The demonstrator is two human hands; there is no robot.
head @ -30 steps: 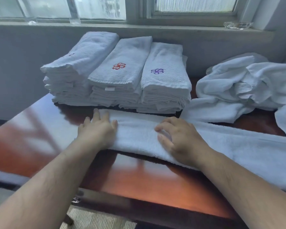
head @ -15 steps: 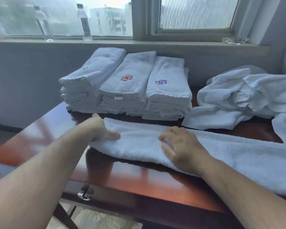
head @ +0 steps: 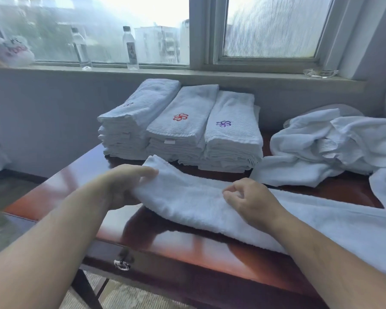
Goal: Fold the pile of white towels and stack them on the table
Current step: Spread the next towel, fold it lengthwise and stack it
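A long white towel (head: pixel 187 197), folded into a strip, lies across the glossy red-brown table (head: pixel 169 244). My left hand (head: pixel 123 186) grips its left end and holds that end lifted off the table. My right hand (head: pixel 252 201) rests on the strip's middle with its fingers curled, pinching the cloth. Behind the strip stand three stacks of folded white towels (head: pixel 183 126), two with a flower emblem on top. A heap of unfolded white towels (head: pixel 330 143) lies at the back right.
The window sill behind the table holds two clear bottles (head: pixel 130 49), a white bag (head: pixel 9 51) at far left and a glass dish (head: pixel 320 73) at right. A drawer pull (head: pixel 121 264) hangs at the table's front edge. Patterned floor shows below.
My left hand went from lying flat on the towel's end to gripping it and lifting it. My right hand's fingers curled onto the strip. The view tilted upward.
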